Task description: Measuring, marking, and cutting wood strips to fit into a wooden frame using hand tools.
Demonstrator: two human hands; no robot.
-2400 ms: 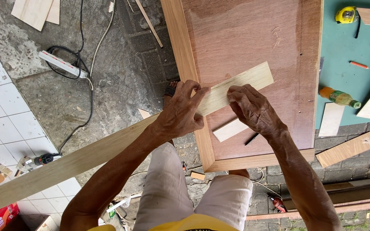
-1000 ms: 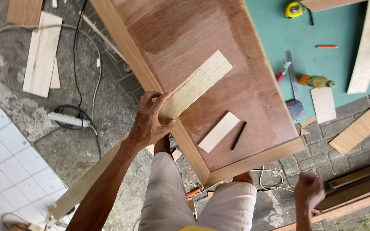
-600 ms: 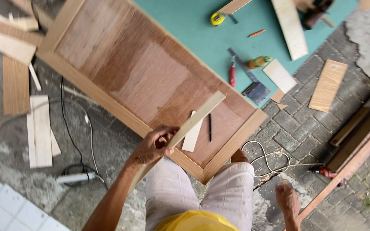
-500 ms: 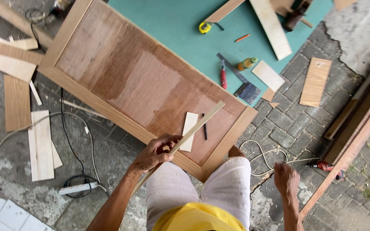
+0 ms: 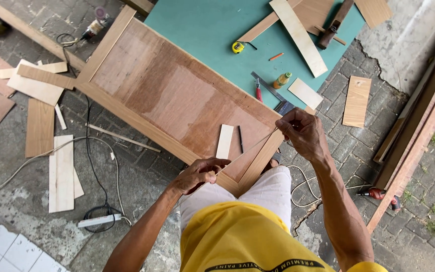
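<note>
While the left hand (image 5: 200, 174) and right hand (image 5: 302, 132) each pinch an end of a thin wood strip (image 5: 247, 151), it hangs edge-on between them above the framed plywood panel (image 5: 167, 95); beyond lies a green sheet (image 5: 212, 30).

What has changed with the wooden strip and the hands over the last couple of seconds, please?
The strip was lifted off the panel and turned edge-on. The right hand, which had dropped away, took hold of its far end again; the left hand kept its grip. The small offcut and pencil stayed on the panel.
</note>
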